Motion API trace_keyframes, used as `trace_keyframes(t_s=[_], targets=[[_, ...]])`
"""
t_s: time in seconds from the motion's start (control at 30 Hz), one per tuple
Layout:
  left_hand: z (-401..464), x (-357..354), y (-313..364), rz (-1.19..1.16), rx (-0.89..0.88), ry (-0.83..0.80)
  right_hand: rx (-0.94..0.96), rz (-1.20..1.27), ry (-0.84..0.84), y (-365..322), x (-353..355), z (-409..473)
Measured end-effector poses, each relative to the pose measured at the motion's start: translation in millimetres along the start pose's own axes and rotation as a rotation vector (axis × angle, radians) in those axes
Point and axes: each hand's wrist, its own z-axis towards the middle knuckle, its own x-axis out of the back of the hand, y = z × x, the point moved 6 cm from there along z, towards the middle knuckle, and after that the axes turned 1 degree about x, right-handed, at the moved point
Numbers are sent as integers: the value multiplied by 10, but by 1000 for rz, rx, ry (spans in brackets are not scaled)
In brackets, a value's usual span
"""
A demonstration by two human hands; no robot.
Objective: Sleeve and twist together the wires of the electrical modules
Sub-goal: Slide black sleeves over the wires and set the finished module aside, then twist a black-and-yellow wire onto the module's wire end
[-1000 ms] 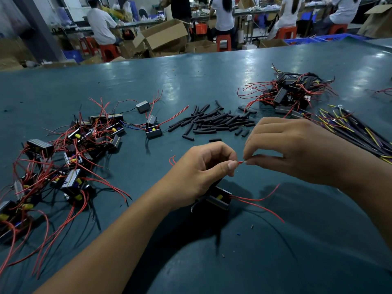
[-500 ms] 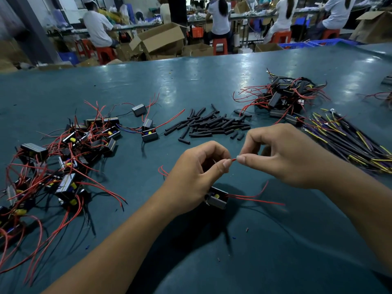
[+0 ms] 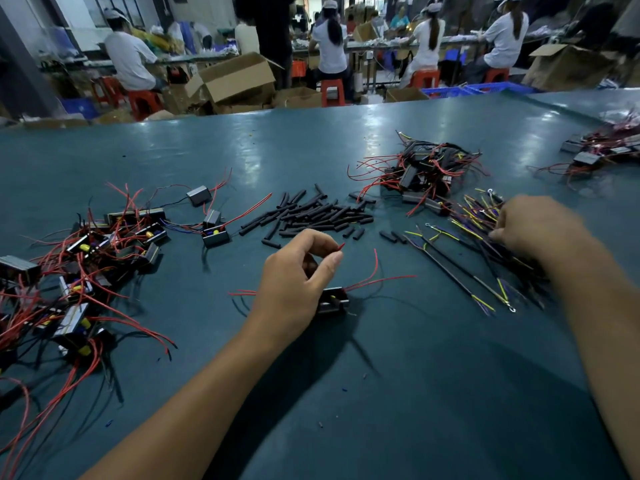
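Since half a second earlier, the right hand (image 3: 530, 226) had left the pinch it shared with the left and swung out to the right, onto the pile of sleeved leads (image 3: 485, 244) with yellow and purple ends. Motion blur hid its fingers, so whether they had closed on a lead could not be told.

The left hand (image 3: 294, 278) held its place near the middle of the table (image 3: 381, 393). Thumb and forefinger pinched the tip of one red wire (image 3: 341, 247), which poked up just past the fingertips. The module (image 3: 332, 299) that the wire belonged to sat on the table under the heel of that hand, with two more red wires trailing free to its right.

Just beyond the left hand lay the scatter of black sleeves (image 3: 311, 213). Further left sprawled a big tangle of modules (image 3: 79, 271) with loose red wires; a smaller heap (image 3: 422, 174) lay behind the sleeves to the right, with more modules (image 3: 595, 150) at the far right edge.

As a judgement, this module was at an early stage: its wire showed no sleeve and no twist yet, and the reach looked like fetching a mating lead. How many modules in either heap were finished could not be read.
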Motion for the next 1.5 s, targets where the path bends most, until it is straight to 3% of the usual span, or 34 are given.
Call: trace_keyframes(t_s=[0.27, 0.47, 0.53, 0.6, 0.67, 0.77, 0.97, 1.23, 1.5], targets=[[-20, 67, 90, 63, 2, -7, -19, 9, -10, 56, -86, 84], [-18, 297, 185, 21, -33, 176, 110, 80, 18, -120, 114, -54], [-33, 421, 259, 14, -91, 268, 201, 397, -4, -296, 191, -192], [-63, 526, 367, 20, -177, 331, 264, 931, -187, -537, 156, -390], [-108, 573, 464, 38, -265, 349, 326, 1288, -355, -793, 143, -598], [-164, 524, 540, 21, -323, 278, 462, 1446, -420, -1063, 232, -834], [-200, 347, 560, 8, -287, 98, 662, 1532, -470, -1326, 281, -1134], [-280, 182, 622, 20, -273, -225, 712, 1595, -427, -1389, 290, -1192], [-291, 160, 604, 107, -264, -278, 684, 1622, -398, -1400, 278, -1198]])
